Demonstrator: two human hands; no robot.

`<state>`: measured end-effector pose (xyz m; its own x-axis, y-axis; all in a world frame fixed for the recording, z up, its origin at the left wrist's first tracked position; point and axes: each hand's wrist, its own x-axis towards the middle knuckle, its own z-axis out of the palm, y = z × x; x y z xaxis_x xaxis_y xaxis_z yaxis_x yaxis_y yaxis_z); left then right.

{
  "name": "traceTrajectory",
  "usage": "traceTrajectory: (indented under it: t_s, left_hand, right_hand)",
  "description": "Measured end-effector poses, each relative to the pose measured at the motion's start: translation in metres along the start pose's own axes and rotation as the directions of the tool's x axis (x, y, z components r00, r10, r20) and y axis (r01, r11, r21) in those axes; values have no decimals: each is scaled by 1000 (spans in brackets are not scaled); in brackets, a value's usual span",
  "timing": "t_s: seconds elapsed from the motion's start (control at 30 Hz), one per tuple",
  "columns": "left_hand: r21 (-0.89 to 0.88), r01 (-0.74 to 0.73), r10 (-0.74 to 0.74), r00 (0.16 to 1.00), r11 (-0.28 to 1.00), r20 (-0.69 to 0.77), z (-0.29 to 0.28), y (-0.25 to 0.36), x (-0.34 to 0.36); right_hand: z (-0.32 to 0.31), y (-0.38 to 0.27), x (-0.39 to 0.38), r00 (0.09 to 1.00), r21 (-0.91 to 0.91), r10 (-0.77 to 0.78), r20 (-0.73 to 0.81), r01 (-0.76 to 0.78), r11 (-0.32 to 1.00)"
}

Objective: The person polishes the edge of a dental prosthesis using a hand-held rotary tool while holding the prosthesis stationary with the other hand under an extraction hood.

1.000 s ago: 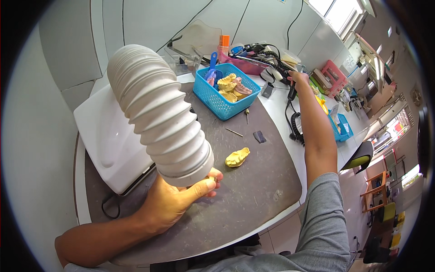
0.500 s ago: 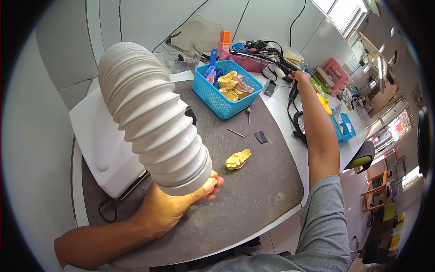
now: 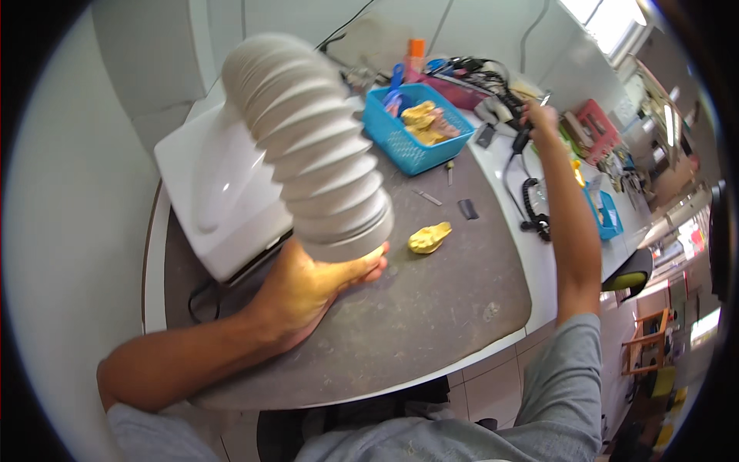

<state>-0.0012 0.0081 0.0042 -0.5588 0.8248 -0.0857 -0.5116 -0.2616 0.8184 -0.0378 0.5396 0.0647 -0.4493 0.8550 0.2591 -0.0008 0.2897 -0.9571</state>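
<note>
My left hand (image 3: 315, 289) is under the mouth of a thick white ribbed hose (image 3: 327, 165). Its thumb and fingers are pressed together, and whatever may be between them is hidden. Far to the right, my right hand (image 3: 541, 119) is closed around a dark handpiece (image 3: 523, 140) with a shiny metal end. A black coiled cord (image 3: 531, 202) lies below it. On the brown mat (image 3: 400, 331), right of my left hand, rests a yellow dental cast (image 3: 429, 238). Beyond it lie a small metal strip (image 3: 427, 197), a dark flat piece (image 3: 467, 209) and a small bur (image 3: 450, 173).
A blue basket (image 3: 416, 158) of yellow and pink casts stands at the mat's far edge. Behind it is a pink tray (image 3: 462, 92) with tangled cables. The white housing (image 3: 219, 192) stands at left. Another blue basket (image 3: 608, 219) sits beyond my right arm.
The whole view has shifted, so the bench appears farther right and higher. My right hand keeps hold of the handpiece, whose metal end now shows. My left hand stays beneath the hose.
</note>
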Motion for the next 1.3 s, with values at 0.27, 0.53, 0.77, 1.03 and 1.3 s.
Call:
traceTrajectory:
  t_s: [0.27, 0.53, 0.77, 1.03, 1.3]
  left_hand:
    - [-50, -45, 43, 998, 998, -45, 0, 13, -3]
    - [-73, -30, 29, 999, 997, -19, -1, 5, -7]
    - [-224, 28, -22, 999, 974, 28, 1, 3, -7]
    - [-96, -40, 31, 995, 995, -95, -2, -9, -10]
    - [-12, -41, 38, 984, 999, -177, 1, -9, -12]
  right_hand:
    - [4, -107, -232, 833, -206, -271, 483, 409, 889]
    - [29, -101, -332, 337, -108, -337, 879, 829, 549]
    - [40, -77, -332, 338, -154, -388, 857, 888, 434]
    - [46, -68, -332, 320, -141, -399, 859, 898, 417]
    - [46, -72, -335, 289, -147, -402, 869, 925, 349]
